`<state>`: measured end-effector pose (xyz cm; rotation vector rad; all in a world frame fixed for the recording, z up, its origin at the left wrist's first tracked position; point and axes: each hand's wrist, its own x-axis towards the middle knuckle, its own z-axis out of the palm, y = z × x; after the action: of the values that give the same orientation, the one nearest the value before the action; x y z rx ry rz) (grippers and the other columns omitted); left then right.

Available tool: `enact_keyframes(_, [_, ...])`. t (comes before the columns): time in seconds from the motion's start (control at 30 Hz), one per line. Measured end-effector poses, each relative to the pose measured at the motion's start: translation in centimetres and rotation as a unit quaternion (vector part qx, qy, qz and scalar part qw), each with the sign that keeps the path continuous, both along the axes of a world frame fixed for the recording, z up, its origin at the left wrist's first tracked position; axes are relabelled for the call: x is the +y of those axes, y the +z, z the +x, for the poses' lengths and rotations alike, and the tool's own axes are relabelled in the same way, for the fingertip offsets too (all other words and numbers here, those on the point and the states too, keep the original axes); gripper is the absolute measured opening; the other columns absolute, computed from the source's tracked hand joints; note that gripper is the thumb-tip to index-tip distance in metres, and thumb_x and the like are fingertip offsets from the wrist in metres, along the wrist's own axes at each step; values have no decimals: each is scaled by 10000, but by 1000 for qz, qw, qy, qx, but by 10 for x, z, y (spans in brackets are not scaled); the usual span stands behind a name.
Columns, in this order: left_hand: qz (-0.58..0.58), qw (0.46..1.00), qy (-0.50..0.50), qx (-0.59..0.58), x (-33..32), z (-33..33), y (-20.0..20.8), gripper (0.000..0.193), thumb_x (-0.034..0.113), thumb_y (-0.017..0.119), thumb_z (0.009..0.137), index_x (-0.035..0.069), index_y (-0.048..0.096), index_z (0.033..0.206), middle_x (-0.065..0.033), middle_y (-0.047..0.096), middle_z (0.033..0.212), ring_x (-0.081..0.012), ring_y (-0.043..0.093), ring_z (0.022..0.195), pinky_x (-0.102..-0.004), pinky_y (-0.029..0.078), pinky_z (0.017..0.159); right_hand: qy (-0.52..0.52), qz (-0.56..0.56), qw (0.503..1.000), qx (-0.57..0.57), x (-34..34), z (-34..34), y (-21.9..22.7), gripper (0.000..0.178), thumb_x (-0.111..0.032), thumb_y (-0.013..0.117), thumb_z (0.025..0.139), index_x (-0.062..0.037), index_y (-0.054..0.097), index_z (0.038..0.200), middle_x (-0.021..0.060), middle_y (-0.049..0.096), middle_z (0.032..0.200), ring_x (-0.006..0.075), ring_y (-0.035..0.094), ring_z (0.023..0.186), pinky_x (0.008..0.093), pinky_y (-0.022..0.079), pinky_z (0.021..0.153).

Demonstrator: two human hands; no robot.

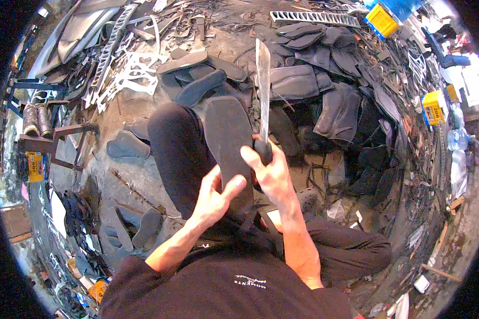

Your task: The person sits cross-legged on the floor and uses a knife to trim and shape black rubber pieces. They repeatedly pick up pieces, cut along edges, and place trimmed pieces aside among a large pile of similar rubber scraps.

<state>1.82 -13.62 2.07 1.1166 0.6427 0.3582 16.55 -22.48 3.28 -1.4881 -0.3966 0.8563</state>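
My left hand (215, 195) is closed on the lower part of a dark grey shoe sole (230, 130), its thumb lying across the face. The sole points away from me, between my raised left knee and my right hand. My right hand (273, 174) is wrapped round the dark handle of a long knife (263, 87). Its worn metal blade stands up and away from me, just right of the sole. The right thumb reaches toward the sole's right edge; whether it touches cannot be made out.
Loose soles (199, 80) lie in a heap beyond my knee. Stacked dark sole sheets (338, 109) fill the right side. White cut-out scraps (138, 74) litter the far left floor. A brown metal frame (64, 133) stands left, and a yellow box (382, 21) at far right.
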Motion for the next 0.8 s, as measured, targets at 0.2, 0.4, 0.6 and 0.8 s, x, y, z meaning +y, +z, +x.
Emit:
enact_keyframes(0.2, [-33, 994, 101, 37, 28, 60, 16, 385, 403, 753, 1029, 69, 729, 1221, -17, 754, 1068, -106, 680, 910, -305, 554, 823, 2, -105, 990, -90, -53, -45, 25, 392, -432, 633, 1082, -46, 659, 1146, -11, 560, 649, 100, 487, 519, 298, 398, 492])
enact_keyframes(0.4, [-114, 989, 61, 65, 28, 75, 43, 407, 462, 762, 1011, 87, 734, 1166, 0, 745, 962, -115, 668, 752, -307, 543, 680, -117, -195, 940, -254, -103, -91, -21, 420, -399, 429, 1140, -42, 640, 1074, 61, 476, 615, 141, 476, 568, 357, 393, 541])
enact_keyframes(0.6, [-47, 992, -77, 83, 14, 54, 48, 433, 430, 823, 967, 51, 737, 1157, 1, 741, 961, -86, 648, 808, -290, 542, 738, -110, -178, 947, -245, -97, -62, -3, 421, -390, 415, 1154, -49, 600, 991, 36, 466, 648, 135, 471, 579, 347, 412, 557])
enact_keyframes(0.8, [8, 946, -320, 46, 34, 29, 42, 413, 326, 918, 890, 33, 779, 1146, -6, 770, 957, -76, 675, 876, -306, 582, 809, -21, -147, 987, -69, -92, -15, 33, 518, -482, 401, 1165, -50, 610, 972, -25, 440, 662, 101, 426, 599, 337, 369, 554])
